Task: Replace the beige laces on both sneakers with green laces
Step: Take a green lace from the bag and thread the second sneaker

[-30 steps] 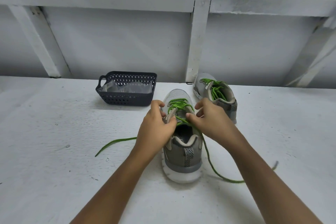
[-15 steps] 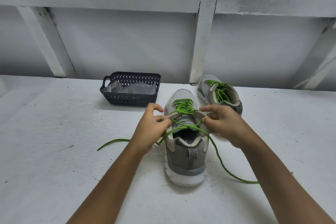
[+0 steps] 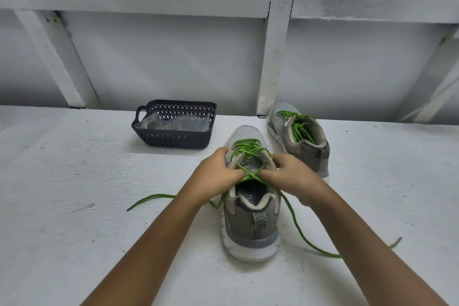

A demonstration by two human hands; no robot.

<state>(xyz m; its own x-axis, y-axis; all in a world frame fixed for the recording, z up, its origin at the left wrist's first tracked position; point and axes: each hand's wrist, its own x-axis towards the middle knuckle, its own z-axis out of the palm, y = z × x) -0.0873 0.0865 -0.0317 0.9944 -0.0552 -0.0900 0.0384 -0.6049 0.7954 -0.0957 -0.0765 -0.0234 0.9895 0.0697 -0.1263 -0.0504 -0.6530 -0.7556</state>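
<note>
Basket (image 3: 173, 140) holds crumpled clear plastic (image 3: 178, 124); hands, left (image 3: 215, 173) and right (image 3: 295, 179), pinch green lace (image 3: 249, 174) over near sneaker (image 3: 250, 228)

- Head-worn, wide-angle, facing forward and down across the white table (image 3: 74, 181).
- Close over the near sneaker (image 3: 250, 226), centred low.
- Back wall (image 3: 161, 57) filling the upper half.

Soft, even, dim light (faint shadows); sharp centre, wide-angle bending at edges.

Cut-off letters "RY FO" on insole (image 3: 249, 195) of near sneaker (image 3: 248, 230).
</note>
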